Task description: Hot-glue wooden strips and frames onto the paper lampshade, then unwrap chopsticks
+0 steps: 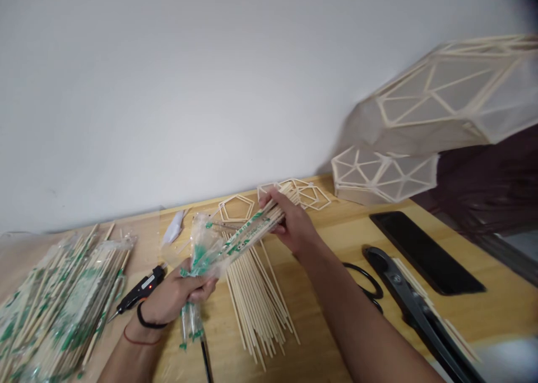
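Note:
My right hand (pixel 292 220) is wrapped around the upper end of a bundle of wooden chopsticks (pixel 286 197). Their lower part lies inside clear plastic wrappers (pixel 247 234) printed in green. At the other end, my left hand (pixel 187 290) grips the crumpled plastic wrappers, and loose ends hang below its fingers. Under both hands, a fanned pile of bare chopsticks (pixel 256 304) rests on the wooden table (pixel 319 327).
Wrapped chopsticks (pixel 71 299) are heaped at the left, beside a black glue gun (pixel 143 287) with a lit red light. Stick frames (pixel 236 208) lie by the wall. Rightward are scissors (pixel 367 282), a dark cutting tool (pixel 403 293), a black phone (pixel 426 251) and paper-covered stick structures (pixel 386 175).

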A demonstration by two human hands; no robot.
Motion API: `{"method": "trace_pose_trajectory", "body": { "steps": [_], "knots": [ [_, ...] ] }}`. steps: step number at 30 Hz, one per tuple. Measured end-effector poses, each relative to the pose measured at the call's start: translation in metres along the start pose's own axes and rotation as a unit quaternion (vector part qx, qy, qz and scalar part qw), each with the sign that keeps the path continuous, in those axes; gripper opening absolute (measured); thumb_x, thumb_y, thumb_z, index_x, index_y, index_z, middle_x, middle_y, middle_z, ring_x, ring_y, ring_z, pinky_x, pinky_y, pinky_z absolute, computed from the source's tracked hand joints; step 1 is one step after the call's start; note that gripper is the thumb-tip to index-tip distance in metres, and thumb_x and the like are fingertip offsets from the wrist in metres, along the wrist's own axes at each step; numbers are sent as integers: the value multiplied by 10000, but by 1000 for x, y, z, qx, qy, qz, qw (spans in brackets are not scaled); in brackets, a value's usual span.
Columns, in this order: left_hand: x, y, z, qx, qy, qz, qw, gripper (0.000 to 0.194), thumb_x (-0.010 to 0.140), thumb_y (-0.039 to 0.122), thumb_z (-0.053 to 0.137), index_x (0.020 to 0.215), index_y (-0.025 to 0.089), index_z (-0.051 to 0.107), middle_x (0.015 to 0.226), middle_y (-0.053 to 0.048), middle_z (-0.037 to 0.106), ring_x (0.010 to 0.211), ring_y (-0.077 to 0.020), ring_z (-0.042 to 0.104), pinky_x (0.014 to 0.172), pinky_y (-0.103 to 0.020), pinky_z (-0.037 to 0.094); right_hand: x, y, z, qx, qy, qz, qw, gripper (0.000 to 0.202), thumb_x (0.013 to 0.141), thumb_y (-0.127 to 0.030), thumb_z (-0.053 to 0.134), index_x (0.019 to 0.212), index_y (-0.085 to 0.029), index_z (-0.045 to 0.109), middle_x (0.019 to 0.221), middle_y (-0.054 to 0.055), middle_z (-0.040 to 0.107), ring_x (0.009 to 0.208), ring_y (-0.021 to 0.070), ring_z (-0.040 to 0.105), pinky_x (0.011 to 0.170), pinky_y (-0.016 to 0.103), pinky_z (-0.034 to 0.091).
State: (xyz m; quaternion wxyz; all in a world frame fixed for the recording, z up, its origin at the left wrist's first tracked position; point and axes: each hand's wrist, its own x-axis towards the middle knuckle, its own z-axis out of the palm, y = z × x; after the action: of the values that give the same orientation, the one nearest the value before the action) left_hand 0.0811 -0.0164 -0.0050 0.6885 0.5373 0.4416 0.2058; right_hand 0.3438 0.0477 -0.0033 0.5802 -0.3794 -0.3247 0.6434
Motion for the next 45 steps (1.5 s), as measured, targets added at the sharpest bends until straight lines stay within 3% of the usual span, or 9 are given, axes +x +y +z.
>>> {"method": "trace_pose_trajectory", "body": {
  "steps": [11,17,20,26,32,39,45],
  "knots": [
    [1,5,2,-40,-16,2,999,617,867,701,699,605,195,461,504,86,307,481,-59,214,508,-276,135,3,-7,-4,22,30,-9,999,444,721,-562,849,655,-190,616,444,-119,337,368,20,161,333,176,121],
    [2,12,7,-54,-10,8,998,677,991,765,453,861,135,665,496,33,532,406,-61,249,486,-276,165,3,0,1,27,40,-14,999,460,698,-571,842,639,-208,565,438,-131,316,359,20,142,333,176,154],
    [3,11,8,-34,-21,16,999,692,957,788,513,899,124,700,513,6,600,384,-56,262,480,-276,180,2,3,5,23,45,-17,999,456,706,-568,841,640,-207,571,465,-122,326,368,28,177,337,182,139],
    [4,8,8,-23,16,13,1000,609,862,735,724,808,128,721,479,75,399,468,-65,281,506,-258,177,-2,3,9,13,64,-11,998,463,665,-582,872,639,-202,609,494,-105,364,416,52,288,362,184,206],
    [5,6,8,-56,61,-7,997,705,743,823,763,608,173,525,544,69,358,511,-58,215,481,-256,89,1,2,2,12,97,-11,995,455,641,-605,863,690,-180,706,529,-73,470,452,64,343,382,188,233],
    [2,11,3,-91,8,7,996,698,767,734,813,560,188,431,521,90,285,480,-43,187,470,-249,105,8,5,-6,33,125,-27,991,369,723,-533,820,681,-195,680,579,-51,553,474,79,429,428,210,301],
    [-4,12,-12,-157,-13,45,986,643,828,641,814,587,185,431,519,103,240,465,-36,147,461,-222,112,17,-7,-22,72,151,-46,985,314,804,-447,755,656,-206,618,477,-94,413,375,59,282,370,203,205]
  ]
}}
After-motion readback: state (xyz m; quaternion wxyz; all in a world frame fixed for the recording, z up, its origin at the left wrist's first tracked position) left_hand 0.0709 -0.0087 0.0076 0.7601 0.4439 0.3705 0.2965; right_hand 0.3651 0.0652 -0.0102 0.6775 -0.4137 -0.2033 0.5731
